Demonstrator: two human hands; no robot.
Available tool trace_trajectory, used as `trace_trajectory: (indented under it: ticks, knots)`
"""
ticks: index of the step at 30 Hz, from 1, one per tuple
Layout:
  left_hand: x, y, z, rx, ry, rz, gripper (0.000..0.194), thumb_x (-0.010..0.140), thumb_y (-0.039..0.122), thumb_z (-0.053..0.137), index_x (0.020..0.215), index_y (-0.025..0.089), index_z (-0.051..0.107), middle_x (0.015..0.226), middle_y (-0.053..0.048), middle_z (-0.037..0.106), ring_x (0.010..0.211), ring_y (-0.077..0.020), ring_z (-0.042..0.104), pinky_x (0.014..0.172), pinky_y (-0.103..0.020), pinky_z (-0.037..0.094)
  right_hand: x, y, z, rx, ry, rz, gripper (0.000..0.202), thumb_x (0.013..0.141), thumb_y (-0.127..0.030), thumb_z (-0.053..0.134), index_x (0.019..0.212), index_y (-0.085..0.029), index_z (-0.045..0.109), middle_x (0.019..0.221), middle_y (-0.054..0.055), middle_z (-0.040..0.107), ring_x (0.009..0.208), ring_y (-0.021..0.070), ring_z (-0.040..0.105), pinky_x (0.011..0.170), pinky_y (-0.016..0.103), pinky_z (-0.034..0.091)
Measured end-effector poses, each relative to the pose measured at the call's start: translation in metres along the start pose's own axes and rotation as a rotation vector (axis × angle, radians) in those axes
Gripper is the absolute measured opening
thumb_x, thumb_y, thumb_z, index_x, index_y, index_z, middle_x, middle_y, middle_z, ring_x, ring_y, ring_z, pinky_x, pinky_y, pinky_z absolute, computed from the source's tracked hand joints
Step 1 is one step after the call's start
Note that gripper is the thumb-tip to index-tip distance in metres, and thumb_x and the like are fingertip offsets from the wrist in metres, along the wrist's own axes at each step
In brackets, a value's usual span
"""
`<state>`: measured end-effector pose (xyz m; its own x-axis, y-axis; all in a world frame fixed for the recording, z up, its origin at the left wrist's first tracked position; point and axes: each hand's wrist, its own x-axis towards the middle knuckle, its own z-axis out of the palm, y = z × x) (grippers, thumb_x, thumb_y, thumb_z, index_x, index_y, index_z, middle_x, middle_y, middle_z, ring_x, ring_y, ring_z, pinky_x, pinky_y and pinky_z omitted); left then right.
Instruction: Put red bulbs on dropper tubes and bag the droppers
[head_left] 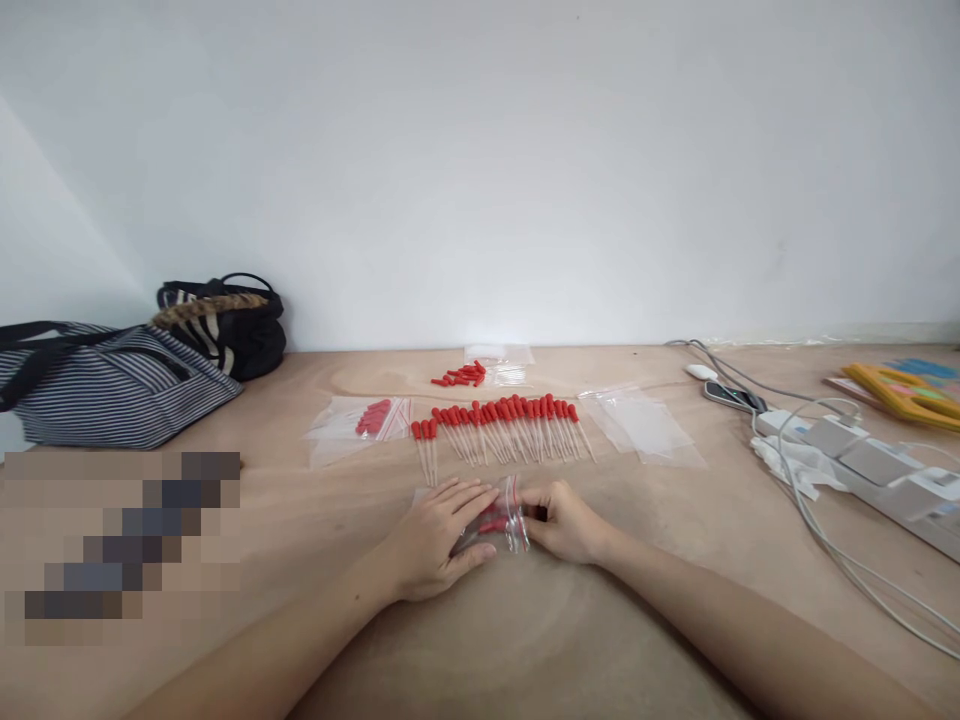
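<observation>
A small clear zip bag (493, 510) with red-tipped droppers in it lies on the table in front of me. My left hand (442, 535) rests flat over the bag's left part, fingers stretched out. At the bag's right end, by the red-lined seal, my right hand (562, 520) pinches the edge between thumb and fingers. Just beyond my hands lies a row of droppers (517, 425) with red bulbs and thin, pale stems. Several loose red bulbs (461, 375) are heaped behind the row, beside a bundle of clear stems (510, 375).
Left of the row, a zip bag holding red bulbs (373, 417) lies flat. Flat clear bags (645, 430) are on its right. A power strip (862, 460) with cables and a phone (733, 397) occupy the right side. Striped bag (127, 385) and black bag (259, 335) stand left.
</observation>
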<state>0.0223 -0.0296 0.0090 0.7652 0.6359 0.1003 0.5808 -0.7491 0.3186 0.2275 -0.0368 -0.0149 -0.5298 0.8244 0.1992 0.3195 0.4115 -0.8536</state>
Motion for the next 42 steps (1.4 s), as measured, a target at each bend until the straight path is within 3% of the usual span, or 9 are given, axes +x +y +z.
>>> trace_trajectory:
  ticks: [7,14,18,24,30,34,36,38,42]
  knots:
    - [0.000,-0.003,0.003,0.030,0.005,0.002,0.056,0.084,0.045,0.042,0.130,0.016,0.034,0.131,-0.012,0.044,0.120,-0.0265,0.040,0.099,-0.045,0.032,0.004,0.000,0.007,-0.103,0.173,0.077,0.025,0.073,-0.012,0.051,0.092,-0.019,0.065,0.066,0.000,0.059,0.055,0.0106,0.047,0.052,0.020,0.037]
    - [-0.001,-0.005,0.010,0.038,0.043,0.003,0.057,0.082,0.046,0.044,0.129,0.016,0.034,0.130,-0.013,0.045,0.118,-0.0268,0.041,0.098,-0.046,0.033,0.002,0.000,-0.002,-0.103,0.025,-0.059,0.027,0.075,-0.018,0.054,0.099,-0.023,0.064,0.087,0.004,0.058,0.076,0.0136,0.054,0.067,0.022,0.042]
    - [0.001,-0.007,0.013,0.006,0.102,0.035,0.056,0.080,0.044,0.048,0.128,0.019,0.034,0.127,-0.010,0.046,0.115,-0.0259,0.044,0.095,-0.043,0.037,0.002,-0.001,0.000,-0.076,0.050,-0.089,0.024,0.075,-0.016,0.053,0.095,-0.022,0.065,0.091,0.003,0.060,0.079,0.0136,0.054,0.071,0.023,0.042]
    - [0.002,-0.008,0.010,-0.020,0.174,0.064,0.047,0.082,0.041,0.047,0.124,0.020,0.039,0.122,-0.008,0.050,0.111,-0.0239,0.048,0.094,-0.040,0.038,0.003,0.004,0.004,-0.008,0.175,0.134,0.022,0.067,-0.015,0.057,0.088,-0.017,0.065,0.061,-0.003,0.054,0.052,0.0077,0.042,0.049,0.018,0.034]
    - [-0.008,-0.011,0.006,-0.049,0.053,-0.031,0.053,0.080,0.043,0.049,0.126,0.019,0.038,0.129,-0.011,0.046,0.117,-0.0254,0.043,0.096,-0.042,0.037,-0.001,0.010,-0.001,-0.035,0.136,0.168,0.019,0.068,-0.018,0.056,0.084,-0.016,0.067,0.051,-0.006,0.044,0.046,0.0055,0.033,0.044,0.017,0.027]
    - [-0.009,-0.012,0.007,-0.071,0.018,-0.060,0.053,0.081,0.043,0.048,0.127,0.018,0.038,0.129,-0.011,0.046,0.119,-0.0256,0.040,0.098,-0.043,0.034,-0.004,0.016,-0.022,0.035,0.079,0.181,0.025,0.070,-0.029,0.056,0.089,-0.015,0.066,0.056,-0.003,0.055,0.050,0.0076,0.043,0.048,0.019,0.035]
    - [-0.007,-0.012,0.007,-0.080,0.011,-0.064,0.053,0.081,0.043,0.048,0.127,0.019,0.039,0.130,-0.010,0.045,0.120,-0.0251,0.039,0.099,-0.043,0.033,-0.005,0.022,-0.043,-0.048,0.244,0.298,0.026,0.069,-0.032,0.057,0.087,-0.015,0.065,0.068,0.001,0.062,0.058,0.0102,0.051,0.054,0.020,0.040]
    - [-0.006,-0.012,0.006,-0.090,0.005,-0.057,0.052,0.081,0.043,0.048,0.127,0.020,0.039,0.131,-0.009,0.045,0.120,-0.0248,0.039,0.099,-0.043,0.033,-0.003,0.029,-0.067,-0.306,0.503,0.496,0.019,0.070,-0.029,0.056,0.082,-0.016,0.064,0.073,0.001,0.063,0.062,0.0107,0.054,0.057,0.020,0.041]
    - [-0.004,-0.012,0.006,-0.098,0.017,-0.040,0.052,0.080,0.044,0.049,0.127,0.023,0.039,0.130,-0.008,0.046,0.120,-0.0250,0.040,0.098,-0.044,0.034,0.008,0.044,-0.103,-0.442,0.617,0.640,0.019,0.066,-0.025,0.058,0.081,-0.013,0.061,0.080,0.007,0.064,0.071,0.0156,0.058,0.061,0.022,0.041]
